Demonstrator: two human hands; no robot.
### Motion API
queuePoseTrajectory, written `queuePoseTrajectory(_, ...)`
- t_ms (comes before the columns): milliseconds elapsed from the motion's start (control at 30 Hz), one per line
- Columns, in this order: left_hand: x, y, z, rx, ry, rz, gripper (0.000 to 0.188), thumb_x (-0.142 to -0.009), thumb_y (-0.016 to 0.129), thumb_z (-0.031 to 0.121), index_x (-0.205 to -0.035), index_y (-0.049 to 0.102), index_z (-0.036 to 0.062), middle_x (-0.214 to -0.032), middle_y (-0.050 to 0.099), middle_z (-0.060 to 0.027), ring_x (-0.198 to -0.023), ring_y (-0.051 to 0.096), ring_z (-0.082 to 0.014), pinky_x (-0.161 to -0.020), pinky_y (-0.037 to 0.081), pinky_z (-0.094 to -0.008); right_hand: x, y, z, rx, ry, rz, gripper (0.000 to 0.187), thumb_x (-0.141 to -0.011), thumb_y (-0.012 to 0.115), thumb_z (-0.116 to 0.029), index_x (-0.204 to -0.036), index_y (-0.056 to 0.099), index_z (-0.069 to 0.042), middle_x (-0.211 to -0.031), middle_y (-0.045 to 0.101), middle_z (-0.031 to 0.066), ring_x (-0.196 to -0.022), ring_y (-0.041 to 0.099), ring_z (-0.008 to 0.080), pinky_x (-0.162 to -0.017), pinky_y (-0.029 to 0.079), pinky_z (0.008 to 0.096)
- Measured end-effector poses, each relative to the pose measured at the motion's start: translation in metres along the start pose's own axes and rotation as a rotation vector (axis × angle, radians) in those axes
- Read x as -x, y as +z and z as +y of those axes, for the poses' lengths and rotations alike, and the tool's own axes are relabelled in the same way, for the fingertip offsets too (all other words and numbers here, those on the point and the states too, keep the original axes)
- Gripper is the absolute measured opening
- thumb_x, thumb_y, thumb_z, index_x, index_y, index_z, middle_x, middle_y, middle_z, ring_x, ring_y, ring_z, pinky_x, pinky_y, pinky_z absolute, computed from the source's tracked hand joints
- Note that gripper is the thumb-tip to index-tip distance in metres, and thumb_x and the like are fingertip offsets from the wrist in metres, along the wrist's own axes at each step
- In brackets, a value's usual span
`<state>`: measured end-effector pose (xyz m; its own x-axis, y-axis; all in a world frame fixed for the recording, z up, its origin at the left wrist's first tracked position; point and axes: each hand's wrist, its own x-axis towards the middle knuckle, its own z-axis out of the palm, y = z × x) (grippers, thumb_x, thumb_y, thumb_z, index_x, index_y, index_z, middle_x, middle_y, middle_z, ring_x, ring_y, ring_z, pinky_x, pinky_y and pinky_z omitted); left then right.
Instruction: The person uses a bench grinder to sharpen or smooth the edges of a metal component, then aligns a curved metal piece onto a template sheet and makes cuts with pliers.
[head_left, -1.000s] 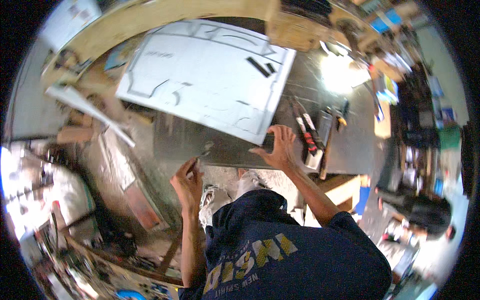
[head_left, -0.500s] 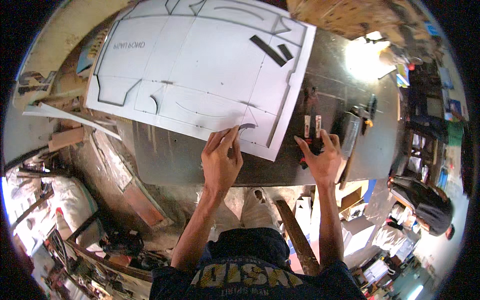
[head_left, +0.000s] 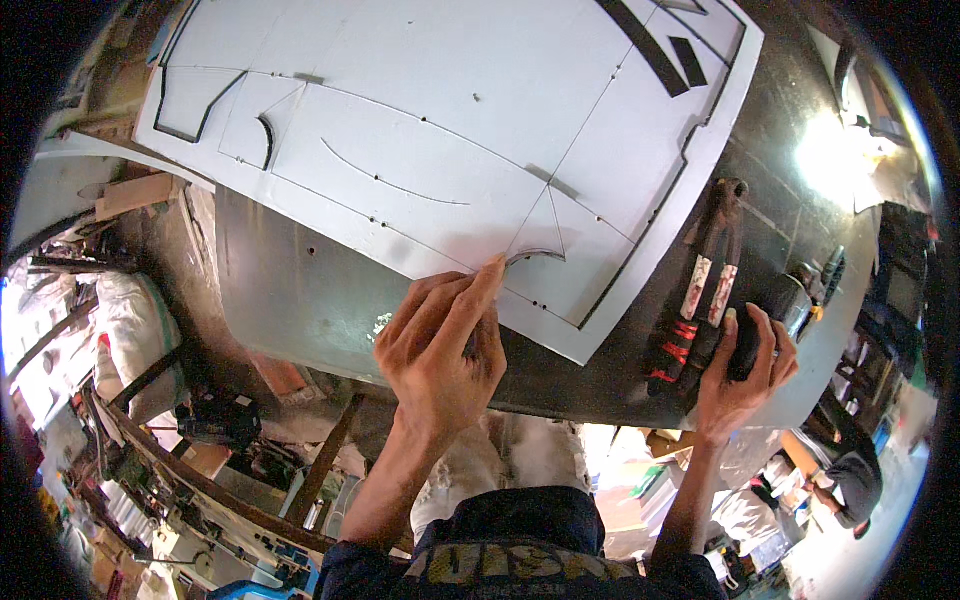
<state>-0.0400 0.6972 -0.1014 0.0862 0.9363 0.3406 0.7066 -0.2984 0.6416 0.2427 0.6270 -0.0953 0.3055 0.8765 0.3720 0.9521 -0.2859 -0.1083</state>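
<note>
A dark metal desk (head_left: pixel 300 300) is covered by a large white template sheet (head_left: pixel 450 120) with black cut lines, whose near edge is pressed by the left hand (head_left: pixel 440 350), fingers together, while red-and-black-handled pliers (head_left: pixel 695 310) are touched by the loosely curled right hand (head_left: pixel 745 370).

The head camera looks steeply down, close over the metal sheet (head_left: pixel 330 300) on the workbench.

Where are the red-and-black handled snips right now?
In the head view, the snips lie on the dark metal sheet at the right, just past the white template's right edge, with the right hand on their handles.
</note>
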Motion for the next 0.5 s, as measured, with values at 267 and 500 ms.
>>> queuePoseTrajectory(267,-0.0021,0.0067,0.0048,0.014,0.020,0.005,0.036,-0.073,0.073,-0.009,-0.106,0.075,0.0034,-0.081,0.071,-0.0080,-0.075,0.070,-0.0211,-0.065,0.055,-0.0294,-0.0008,0.0035,0.0003,-0.002,0.019,-0.007,0.023,-0.086,0.077,-0.015,-0.107,0.072,-0.010,-0.109,0.064,0.0084,-0.106,0.057,0.0274,-0.096,0.042,0.0447)
queuePoseTrajectory(500,-0.0036,0.0040,0.0034,0.008,0.028,-0.011,0.037,-0.072,0.074,-0.010,-0.106,0.075,0.0045,-0.083,0.072,-0.0079,-0.076,0.070,-0.0215,-0.068,0.056,-0.0294,-0.0004,0.0046,0.0027,0.010,0.028,-0.003,0.023,-0.086,0.077,-0.016,-0.108,0.073,-0.012,-0.110,0.064,0.0083,-0.108,0.056,0.0275,-0.097,0.042,0.0443)
